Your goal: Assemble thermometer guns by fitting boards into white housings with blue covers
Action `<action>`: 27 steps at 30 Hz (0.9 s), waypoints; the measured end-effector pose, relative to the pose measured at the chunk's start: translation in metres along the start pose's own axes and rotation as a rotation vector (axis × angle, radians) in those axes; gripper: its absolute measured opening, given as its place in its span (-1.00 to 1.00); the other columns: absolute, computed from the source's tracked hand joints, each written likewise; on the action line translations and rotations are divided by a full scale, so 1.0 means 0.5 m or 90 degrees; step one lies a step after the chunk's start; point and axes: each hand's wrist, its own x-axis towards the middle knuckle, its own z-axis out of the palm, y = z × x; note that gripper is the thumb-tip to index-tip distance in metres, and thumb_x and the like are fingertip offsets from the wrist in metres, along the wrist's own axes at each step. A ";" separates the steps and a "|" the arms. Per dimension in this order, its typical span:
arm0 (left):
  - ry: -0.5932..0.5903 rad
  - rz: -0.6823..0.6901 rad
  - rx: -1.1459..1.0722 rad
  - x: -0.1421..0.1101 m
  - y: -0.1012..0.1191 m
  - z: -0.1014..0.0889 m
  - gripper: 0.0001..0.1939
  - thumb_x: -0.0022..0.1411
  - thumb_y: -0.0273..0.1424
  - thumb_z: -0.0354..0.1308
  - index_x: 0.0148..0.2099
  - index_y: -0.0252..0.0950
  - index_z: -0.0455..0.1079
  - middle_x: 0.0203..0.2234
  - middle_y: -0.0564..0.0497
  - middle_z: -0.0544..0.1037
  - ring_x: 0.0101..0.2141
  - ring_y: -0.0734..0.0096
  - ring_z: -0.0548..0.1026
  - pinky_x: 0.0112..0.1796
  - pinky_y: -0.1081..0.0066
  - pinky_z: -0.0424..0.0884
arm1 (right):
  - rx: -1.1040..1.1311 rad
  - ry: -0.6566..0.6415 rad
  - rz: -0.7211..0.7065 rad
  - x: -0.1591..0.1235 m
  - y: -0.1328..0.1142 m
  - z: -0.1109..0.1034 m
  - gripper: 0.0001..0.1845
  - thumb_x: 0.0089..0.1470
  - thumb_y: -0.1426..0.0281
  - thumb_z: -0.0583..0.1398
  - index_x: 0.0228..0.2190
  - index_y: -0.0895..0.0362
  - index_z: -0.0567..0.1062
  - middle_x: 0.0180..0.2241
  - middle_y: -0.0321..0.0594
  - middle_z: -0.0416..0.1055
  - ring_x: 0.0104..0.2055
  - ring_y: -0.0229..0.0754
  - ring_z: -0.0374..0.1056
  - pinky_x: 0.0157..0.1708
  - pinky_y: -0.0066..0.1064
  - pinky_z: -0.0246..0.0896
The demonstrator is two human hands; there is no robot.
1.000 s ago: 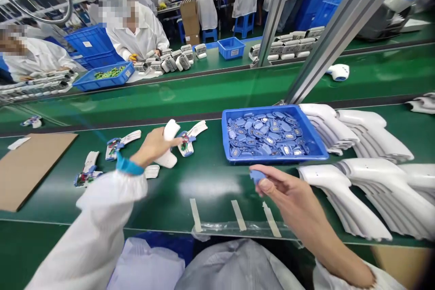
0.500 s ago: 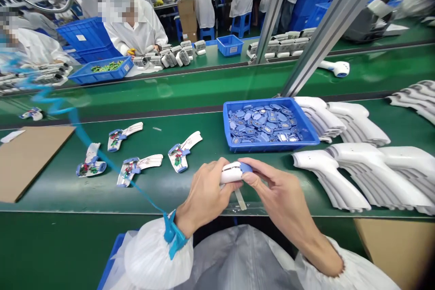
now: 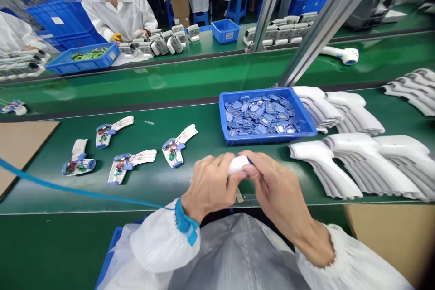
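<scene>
Between my two hands is a white plastic housing [image 3: 238,164] with a bit of blue at its right end; most of it is hidden by fingers. My left hand [image 3: 213,182] wraps round its left side, a blue strap with a cord at the wrist. The fingers and thumb of my right hand [image 3: 279,186] pinch the right end, over the blue part. Just beyond lies the blue tray [image 3: 268,139] of small blue plastic parts. Left of my hands, an opened gun-shaped half-shell [image 3: 175,150] shows green and red electronics inside, with several similar ones further left.
Stacks of white gun-shaped shells [image 3: 314,156] lie on the right. A cardboard sheet [image 3: 23,145] is at the left, and a slanted metal post [image 3: 316,31] rises behind the tray. Across the far bench a co-worker in white [image 3: 118,13] handles grey-white parts.
The housing has turned in my hands, so its white rounded side faces up and less blue shows. My view has shifted slightly, and the wrist cord now stretches flatter to the left.
</scene>
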 end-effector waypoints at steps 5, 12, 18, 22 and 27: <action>0.112 -0.149 -0.066 -0.010 0.010 0.021 -0.67 0.49 -0.15 -0.08 -0.18 -0.22 0.39 -0.29 -0.04 0.57 -0.26 0.29 0.49 -0.20 0.29 0.33 | 0.032 -0.028 0.142 -0.028 0.008 -0.010 -0.74 0.39 0.30 0.07 -0.01 0.09 0.46 -0.24 -0.22 0.57 -0.30 -0.21 0.49 -0.31 -0.41 0.36; 0.264 -0.269 0.030 0.012 0.008 0.091 -0.46 0.41 -0.23 -0.01 -0.61 -0.25 -0.04 -0.72 0.08 0.21 -0.62 0.49 0.12 -0.48 0.31 0.06 | -0.024 -0.094 0.089 -0.068 -0.003 -0.017 -0.74 0.39 0.27 0.04 -0.05 0.10 0.44 -0.28 -0.19 0.48 -0.39 -0.20 0.39 -0.42 -0.39 0.24; 0.153 -0.184 -0.085 0.003 -0.009 0.057 -0.59 0.40 -0.20 0.06 -0.49 -0.26 0.35 -0.56 0.02 0.47 -0.47 0.42 0.41 -0.36 0.35 0.29 | 0.071 -0.131 0.322 -0.069 0.030 -0.002 -0.65 0.32 0.07 0.05 -0.25 0.07 0.44 -0.44 -0.23 0.45 -0.48 -0.17 0.32 -0.45 -0.34 0.19; 0.257 -0.216 -0.215 -0.048 -0.011 0.055 -0.64 0.43 -0.16 0.00 -0.25 -0.28 0.48 -0.24 -0.09 0.60 -0.16 0.29 0.53 -0.10 0.31 0.41 | 0.204 -0.196 0.572 -0.056 0.055 0.015 -0.46 0.31 -0.05 -0.07 -0.46 0.05 0.39 -0.61 -0.24 0.38 -0.64 -0.20 0.22 -0.62 -0.36 0.06; 0.371 -0.433 -0.201 -0.027 -0.030 0.080 -0.42 0.44 -0.04 -0.04 -0.55 -0.25 0.35 -0.64 0.03 0.43 -0.54 0.44 0.38 -0.40 0.38 0.30 | 0.185 -0.395 0.355 -0.055 0.021 0.040 -0.51 0.31 -0.02 0.02 -0.22 0.09 0.52 -0.55 -0.27 0.45 -0.59 -0.23 0.28 -0.55 -0.39 0.07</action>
